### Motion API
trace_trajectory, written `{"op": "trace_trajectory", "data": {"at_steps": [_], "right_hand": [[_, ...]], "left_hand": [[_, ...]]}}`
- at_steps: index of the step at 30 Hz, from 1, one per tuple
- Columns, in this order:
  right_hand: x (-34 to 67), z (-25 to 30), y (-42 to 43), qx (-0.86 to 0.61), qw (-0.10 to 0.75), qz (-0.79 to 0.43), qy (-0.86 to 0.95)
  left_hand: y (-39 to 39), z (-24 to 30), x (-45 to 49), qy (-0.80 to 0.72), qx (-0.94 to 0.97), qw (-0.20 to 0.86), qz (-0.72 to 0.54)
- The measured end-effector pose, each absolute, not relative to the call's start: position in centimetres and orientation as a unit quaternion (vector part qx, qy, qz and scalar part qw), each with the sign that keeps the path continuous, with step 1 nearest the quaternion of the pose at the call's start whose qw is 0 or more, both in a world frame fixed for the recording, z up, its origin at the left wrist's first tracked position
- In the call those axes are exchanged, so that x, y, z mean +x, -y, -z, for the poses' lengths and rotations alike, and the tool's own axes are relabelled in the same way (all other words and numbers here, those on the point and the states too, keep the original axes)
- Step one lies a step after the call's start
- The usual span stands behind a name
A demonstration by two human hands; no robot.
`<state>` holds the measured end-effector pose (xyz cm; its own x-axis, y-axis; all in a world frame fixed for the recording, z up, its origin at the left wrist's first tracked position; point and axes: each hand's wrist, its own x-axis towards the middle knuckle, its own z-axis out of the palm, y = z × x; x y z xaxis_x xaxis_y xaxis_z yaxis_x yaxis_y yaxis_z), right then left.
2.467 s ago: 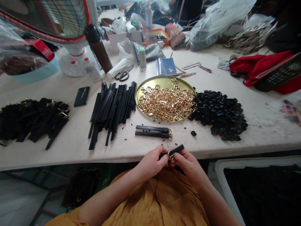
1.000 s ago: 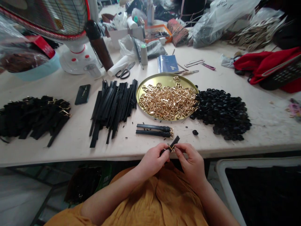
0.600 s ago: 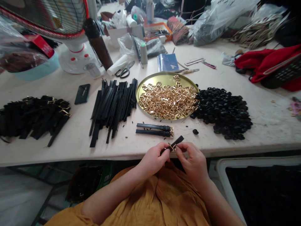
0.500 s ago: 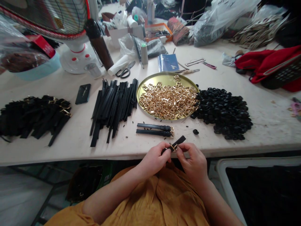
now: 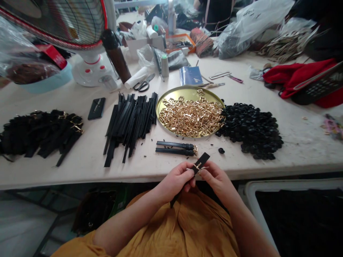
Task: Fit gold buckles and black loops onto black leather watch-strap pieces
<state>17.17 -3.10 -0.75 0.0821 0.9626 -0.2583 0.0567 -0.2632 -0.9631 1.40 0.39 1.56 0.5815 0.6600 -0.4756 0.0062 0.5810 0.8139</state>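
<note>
A black strap (image 5: 203, 158) with a gold buckle (image 5: 197, 166) on it is held between my hands over the table's front edge. My left hand (image 5: 182, 175) pinches the strap below the buckle, and its lower end hangs toward my lap. Fingers of my right hand (image 5: 214, 174) close on the strap and buckle from the right side. Just beyond lie two finished-looking black straps with gold buckles (image 5: 175, 148). Farther back, a round gold tray (image 5: 166, 95) carries a heap of gold buckles (image 5: 191, 116). Left of it is a pile of flat black straps (image 5: 131, 125).
Small black loops (image 5: 252, 128) are heaped right of the tray, with one loose loop (image 5: 221, 151) nearer me. Buckled black straps (image 5: 40, 134) lie far left beside a phone (image 5: 96, 108). Scissors (image 5: 144, 84), a dark bottle (image 5: 116, 55) and a fan (image 5: 88, 69) stand behind.
The strap has turned so its flat face and the gold buckle show more. My right fingers have shifted partly behind the strap, and its lower end now shows below my left hand.
</note>
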Motion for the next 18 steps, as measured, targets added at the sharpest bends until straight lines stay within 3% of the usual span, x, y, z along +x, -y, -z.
{"op": "trace_trajectory", "data": {"at_steps": [5,18], "right_hand": [[16.0,0.2,3.2,-0.494,0.457,-0.671,0.311],[14.9,0.9,3.5,-0.488,0.469,-0.698,0.235]], "left_hand": [[-0.3,-1.6,1.2,-0.381,0.415,0.801,-0.201],[-0.4,-0.8,1.1,-0.446,0.541,0.698,-0.144]]}}
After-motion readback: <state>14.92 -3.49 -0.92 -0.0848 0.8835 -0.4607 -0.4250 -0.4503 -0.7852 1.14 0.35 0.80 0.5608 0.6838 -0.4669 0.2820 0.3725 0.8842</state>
